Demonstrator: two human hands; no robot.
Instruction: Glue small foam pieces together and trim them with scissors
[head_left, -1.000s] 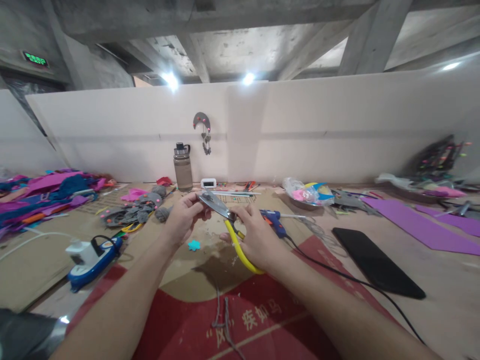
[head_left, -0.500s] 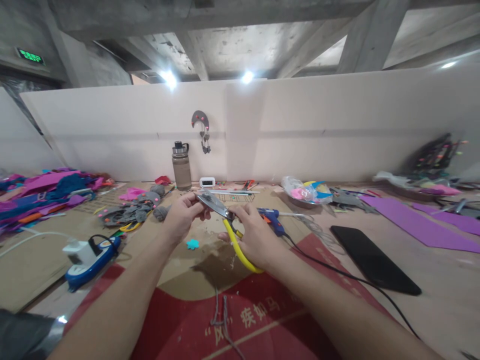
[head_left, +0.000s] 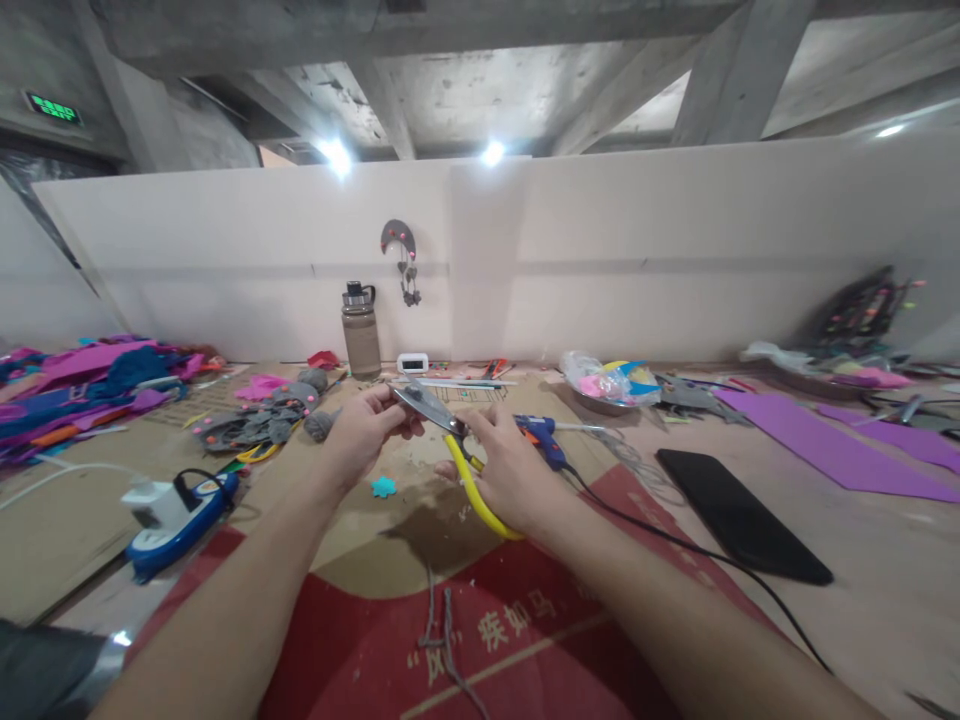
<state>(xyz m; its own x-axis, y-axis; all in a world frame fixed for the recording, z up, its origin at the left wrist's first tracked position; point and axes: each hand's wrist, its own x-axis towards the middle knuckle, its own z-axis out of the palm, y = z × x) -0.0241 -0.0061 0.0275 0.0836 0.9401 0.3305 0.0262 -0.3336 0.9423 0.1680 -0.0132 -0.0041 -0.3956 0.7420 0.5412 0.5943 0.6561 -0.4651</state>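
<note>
In the head view, my right hand [head_left: 511, 468] is wrapped round the yellow handles of a pair of scissors [head_left: 424, 404], whose metal blades point up and to the left. My left hand [head_left: 361, 432] is closed in a pinch at the blade tips. Between its fingertips is a small dark grey piece, mostly hidden by the fingers and blades; its exact shape cannot be made out. Below the hands, a turquoise flower-shaped cutout [head_left: 383, 487] lies on the cardboard [head_left: 352, 545]. Nearer to me, a grey cord [head_left: 448, 640] trails over the red printed part.
A blue glue gun [head_left: 546, 440] lies beyond my right hand, its cable running past a black phone [head_left: 739, 512]. Left are a power strip [head_left: 184, 530] and grey felt pieces [head_left: 259, 425]. A bottle [head_left: 361, 335] stands by the wall; purple sheets [head_left: 832, 440] lie right.
The whole view has shifted very slightly. Both hands and the scissors hold nearly the same position.
</note>
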